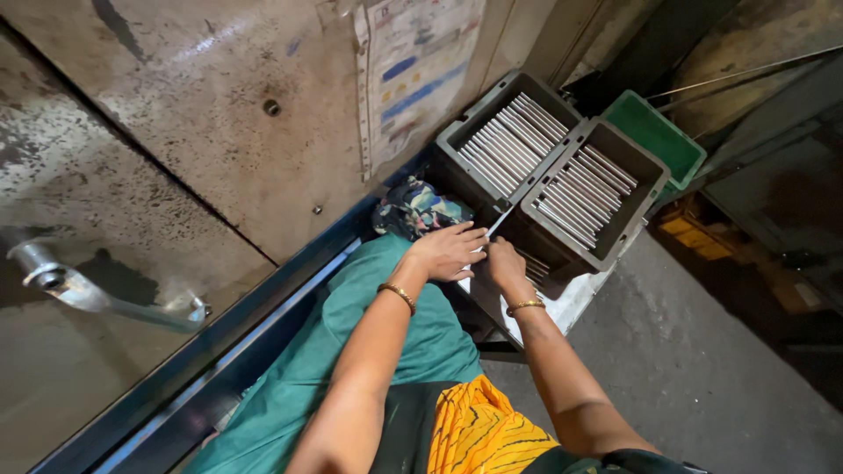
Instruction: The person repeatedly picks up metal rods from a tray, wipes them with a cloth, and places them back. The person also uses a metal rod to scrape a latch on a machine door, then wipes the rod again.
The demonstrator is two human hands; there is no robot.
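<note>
My left hand (448, 250) and my right hand (504, 263) meet in front of two dark grey crates. Together they pinch a thin flat metal strip (500, 221) that points up toward the gap between the crates. The left crate (465, 132) and the right crate (650, 171) each hold a row of several shiny metal bars standing on edge. Each wrist wears a gold bangle. A patterned cloth bundle (417, 209) lies just left of my left hand.
A large worn metal door (176, 132) with a handle (79, 290) fills the left. A paper chart (413, 61) hangs on it. A green bin (654, 132) stands behind the crates. Grey concrete floor (685, 369) lies to the right. Green and yellow clothing covers my lap.
</note>
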